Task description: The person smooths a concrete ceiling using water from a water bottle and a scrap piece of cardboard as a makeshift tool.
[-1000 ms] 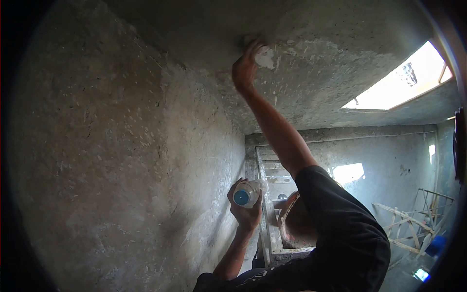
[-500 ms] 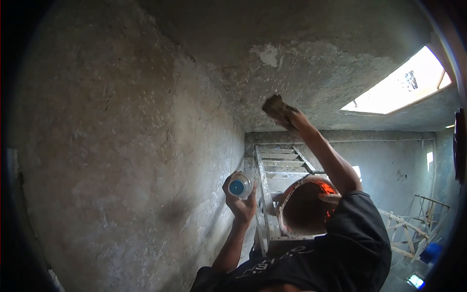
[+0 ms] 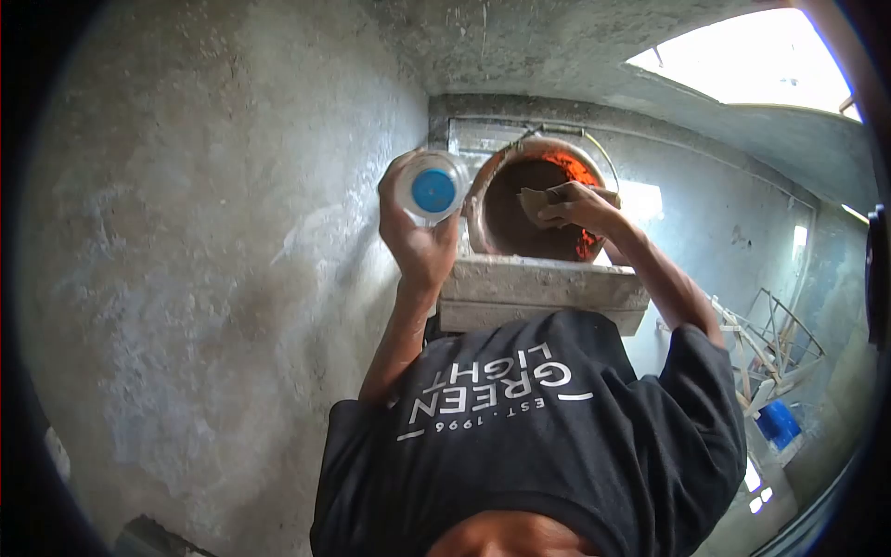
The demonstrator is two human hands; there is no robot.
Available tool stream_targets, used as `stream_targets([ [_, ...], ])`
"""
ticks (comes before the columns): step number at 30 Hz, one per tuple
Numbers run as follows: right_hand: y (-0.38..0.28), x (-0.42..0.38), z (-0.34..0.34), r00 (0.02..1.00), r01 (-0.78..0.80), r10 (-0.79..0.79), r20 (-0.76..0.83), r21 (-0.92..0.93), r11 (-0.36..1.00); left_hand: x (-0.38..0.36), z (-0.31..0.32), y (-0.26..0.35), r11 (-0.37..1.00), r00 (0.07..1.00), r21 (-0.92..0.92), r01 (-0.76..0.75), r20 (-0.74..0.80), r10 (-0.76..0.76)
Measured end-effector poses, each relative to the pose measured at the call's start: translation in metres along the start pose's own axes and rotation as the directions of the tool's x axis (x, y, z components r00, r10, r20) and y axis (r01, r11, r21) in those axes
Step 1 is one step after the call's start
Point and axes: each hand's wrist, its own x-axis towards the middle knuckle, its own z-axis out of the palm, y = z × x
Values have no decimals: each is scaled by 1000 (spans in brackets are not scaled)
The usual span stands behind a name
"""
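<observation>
My left hand (image 3: 413,232) is wrapped round a clear plastic bottle (image 3: 453,178) with a blue cap facing the camera, close to the left wall. My right hand (image 3: 577,206) pinches a flat, brownish scraper-like piece (image 3: 535,204) over the mouth of a bucket. That bucket (image 3: 477,215) has an orange inside, partly coated, and holds grey-brown material. It stands just beyond a wooden plank (image 3: 548,283), in front of my chest.
A rough plastered wall (image 3: 204,232) rises on the left, with the ceiling (image 3: 566,46) above. A bright opening (image 3: 761,56) is at the upper right. Below right are a wooden frame (image 3: 780,343) and a blue container (image 3: 778,424).
The view has tilted down. My right hand has come down from the ceiling to the bucket with the scraper-like piece. My left hand still holds the bottle.
</observation>
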Motion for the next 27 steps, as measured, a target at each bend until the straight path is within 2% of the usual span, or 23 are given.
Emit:
stream_targets([
  [1,10,4,8,997,-70,70,-9,10,997,-11,0,4,997,997,20,72,38,-72],
  [2,28,15,8,998,-66,66,-6,-123,990,-20,4,3,997,997,36,62,53,-64],
  [4,25,29,18,992,-120,125,16,-166,979,-37,8,3,996,996,63,58,67,-63],
  [6,44,45,24,981,-181,193,36,-213,960,-54,14,4,984,987,134,119,92,-132],
  [7,73,62,32,996,-51,18,-91,-376,925,-64,17,0,981,986,141,131,86,-144],
  [8,98,82,37,966,56,-182,-185,-538,841,-71,21,-8,982,992,183,40,113,-62],
  [9,116,99,37,969,58,-177,-172,-538,841,-75,24,-12,973,989,226,-46,146,13],
  [11,157,121,47,985,111,-175,1,-777,619,-74,24,-4,960,983,279,-19,178,-33],
  [12,185,126,55,987,110,-163,9,-771,627,-75,26,-6,974,990,225,15,130,-45],
  [13,212,132,60,932,220,-351,93,-913,342,-74,29,-9,985,996,165,40,77,-54],
  [15,209,127,64,843,280,-484,235,-960,23,-70,29,-1,979,997,195,55,46,-65],
  [16,206,127,65,897,286,-430,103,-877,386,-71,29,0,975,995,204,84,36,-93],
  [17,195,125,67,945,237,-326,-5,-678,696,-70,30,-1,972,993,211,108,25,-116],
  [19,185,121,71,947,238,-322,19,-714,658,-71,29,-4,961,991,260,93,66,-114],
  [21,186,123,78,946,244,-322,43,-749,616,-73,31,-10,975,1000,222,10,24,-15],
  [23,189,127,84,975,153,-219,30,-805,573,-74,31,-13,977,1000,215,1,30,-7],
  [26,212,148,89,985,122,-167,32,-819,561,-71,33,-11,979,1000,201,-15,12,13],
  [27,201,144,86,985,122,-167,32,-816,565,-70,32,-11,981,1000,196,-17,-8,19],
])
